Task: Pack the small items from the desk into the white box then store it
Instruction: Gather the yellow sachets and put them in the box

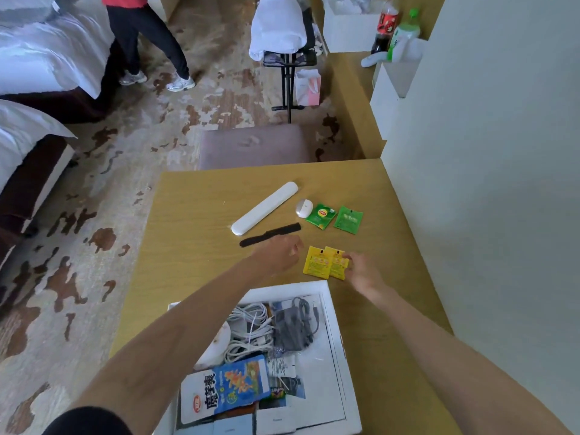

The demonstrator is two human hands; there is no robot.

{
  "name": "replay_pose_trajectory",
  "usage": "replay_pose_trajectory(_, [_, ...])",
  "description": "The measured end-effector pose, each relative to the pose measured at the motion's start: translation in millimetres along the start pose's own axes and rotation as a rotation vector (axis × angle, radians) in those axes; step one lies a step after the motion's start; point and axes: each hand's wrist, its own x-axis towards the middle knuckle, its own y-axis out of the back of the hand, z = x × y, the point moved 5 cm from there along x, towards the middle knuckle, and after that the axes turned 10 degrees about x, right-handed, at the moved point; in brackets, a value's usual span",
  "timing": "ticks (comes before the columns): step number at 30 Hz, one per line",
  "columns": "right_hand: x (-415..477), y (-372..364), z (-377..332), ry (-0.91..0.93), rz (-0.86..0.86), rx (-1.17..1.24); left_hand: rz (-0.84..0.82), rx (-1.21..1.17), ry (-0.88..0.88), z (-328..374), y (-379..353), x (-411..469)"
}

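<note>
The white box lies open at the desk's near edge, holding white cables, a grey adapter and a blue snack packet. On the wooden desk lie a long white case, a black strap, a small white oval item, two green tea sachets and two yellow sachets. My left hand hovers just below the strap, fingers loosely apart, holding nothing. My right hand touches the right edge of the yellow sachets with its fingertips.
A padded stool stands beyond the desk's far edge. A white wall borders the desk on the right. Another person stands by the beds at the back left. Bottles sit on a far shelf.
</note>
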Motion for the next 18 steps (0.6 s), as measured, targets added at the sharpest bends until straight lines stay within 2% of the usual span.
replay_pose_trajectory(6, [14,-11,19,-0.084,0.027,-0.049,-0.142,0.176,-0.134,16,-48,72])
replay_pose_trajectory(12, [27,-18,31,-0.083,0.035,-0.105,-0.069,0.242,-0.147,12,-70,90])
replay_pose_trajectory(15, [32,-23,31,-0.066,0.006,-0.151,-0.103,0.121,-0.139,5,-67,84])
replay_pose_trajectory(18, [34,-24,28,-0.079,0.004,-0.163,-0.127,-0.124,-0.086,0,-50,68])
